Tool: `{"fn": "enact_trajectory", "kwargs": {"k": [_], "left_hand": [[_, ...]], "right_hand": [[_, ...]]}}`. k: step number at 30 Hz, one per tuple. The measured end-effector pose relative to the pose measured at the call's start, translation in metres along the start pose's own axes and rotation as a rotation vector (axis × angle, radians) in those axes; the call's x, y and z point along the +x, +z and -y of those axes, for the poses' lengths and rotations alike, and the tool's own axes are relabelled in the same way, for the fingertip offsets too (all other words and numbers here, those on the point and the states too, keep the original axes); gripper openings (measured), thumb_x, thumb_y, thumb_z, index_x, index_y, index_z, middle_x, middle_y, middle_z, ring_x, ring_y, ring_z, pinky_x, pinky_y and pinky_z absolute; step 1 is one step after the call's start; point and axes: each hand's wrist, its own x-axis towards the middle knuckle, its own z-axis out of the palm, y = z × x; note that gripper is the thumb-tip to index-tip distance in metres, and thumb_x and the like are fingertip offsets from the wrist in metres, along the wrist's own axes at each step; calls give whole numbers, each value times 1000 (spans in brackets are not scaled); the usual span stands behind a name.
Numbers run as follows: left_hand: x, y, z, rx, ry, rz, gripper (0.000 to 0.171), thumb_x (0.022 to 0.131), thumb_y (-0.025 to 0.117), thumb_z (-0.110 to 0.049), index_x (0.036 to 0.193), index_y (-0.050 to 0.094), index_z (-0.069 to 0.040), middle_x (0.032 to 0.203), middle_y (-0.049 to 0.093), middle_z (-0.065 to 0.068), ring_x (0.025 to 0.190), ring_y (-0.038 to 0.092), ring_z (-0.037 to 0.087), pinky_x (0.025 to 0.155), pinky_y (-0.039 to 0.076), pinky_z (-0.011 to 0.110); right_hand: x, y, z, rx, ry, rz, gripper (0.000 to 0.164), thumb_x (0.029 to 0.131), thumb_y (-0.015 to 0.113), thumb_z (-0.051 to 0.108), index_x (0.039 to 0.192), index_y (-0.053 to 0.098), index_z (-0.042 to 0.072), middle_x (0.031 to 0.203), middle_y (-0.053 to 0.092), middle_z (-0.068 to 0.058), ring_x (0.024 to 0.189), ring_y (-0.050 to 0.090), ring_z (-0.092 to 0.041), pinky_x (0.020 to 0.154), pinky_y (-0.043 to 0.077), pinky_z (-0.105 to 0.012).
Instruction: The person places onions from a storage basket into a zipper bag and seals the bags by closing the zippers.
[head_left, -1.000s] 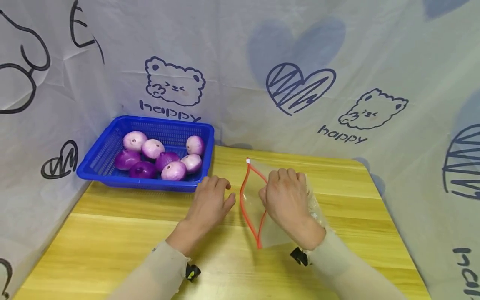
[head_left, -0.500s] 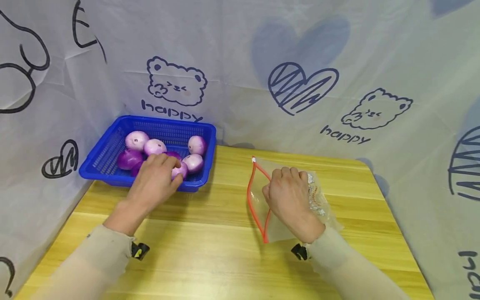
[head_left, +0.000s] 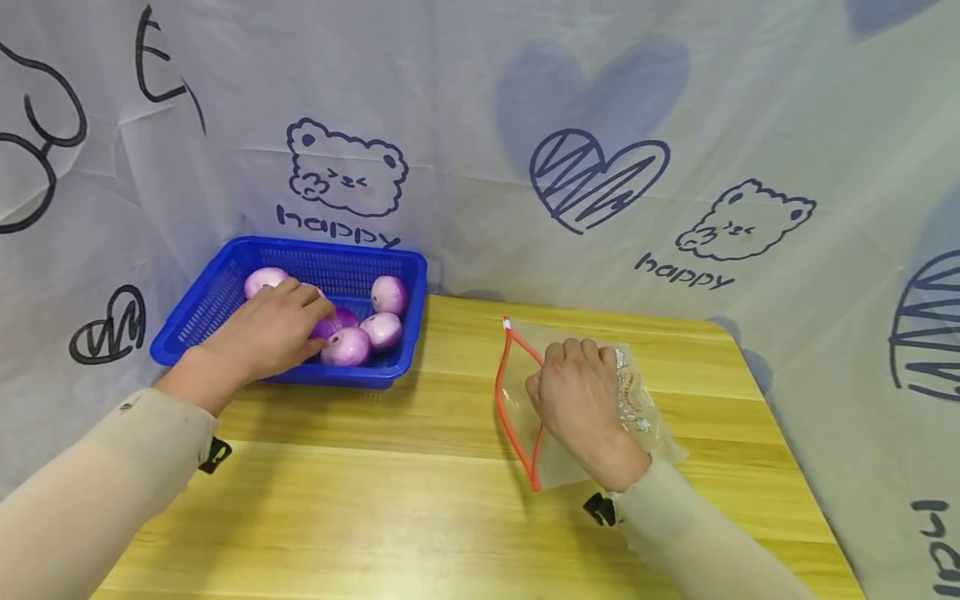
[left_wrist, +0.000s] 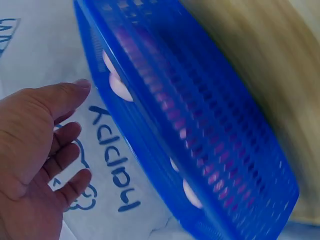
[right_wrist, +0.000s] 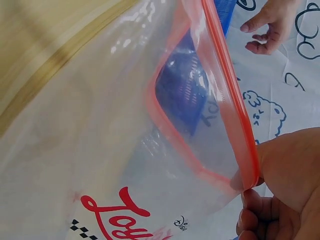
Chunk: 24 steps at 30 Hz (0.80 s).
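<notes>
1. The bag is over the right half of the table, its red-edged mouth gaping toward the left edge.
2. The right hand pinches the bag at one side of that mouth.
3. The onions sit in the basket at the table's far left corner.
4. Over them hangs the left hand, fingers loosely bent, gripping nothing.
5. Behind the table's far edge hangs a patterned sheet.
</notes>
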Motion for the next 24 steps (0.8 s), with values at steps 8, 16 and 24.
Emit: {"fn": "enact_trajectory", "kwargs": {"k": [8, 16, 24], "left_hand": [[15, -3, 21, 97, 6, 126, 41, 89, 85, -24, 122, 70, -6, 118, 67, 15, 115, 56, 40, 99, 48, 62], [23, 1, 18, 217, 251, 186, 61, 83, 90, -24, 137, 64, -14, 128, 64, 17, 125, 55, 43, 101, 49, 63], [34, 16, 16, 284, 391, 180, 64, 84, 85, -18, 143, 63, -24, 134, 62, 16, 128, 55, 43, 104, 48, 62]], "right_hand": [[-2, 3, 0, -12, -5, -7, 26, 84, 61, 14, 67, 43, 9, 65, 41, -6, 64, 46, -31, 66, 34, -44], [-3, 4, 1, -29, -25, -66, 26, 82, 61, 14, 66, 42, 10, 64, 39, -4, 61, 44, -29, 64, 31, -41], [-5, 8, 1, -32, -25, -109, 23, 80, 59, 13, 65, 41, 10, 64, 37, -4, 61, 44, -30, 62, 32, -41]]}}
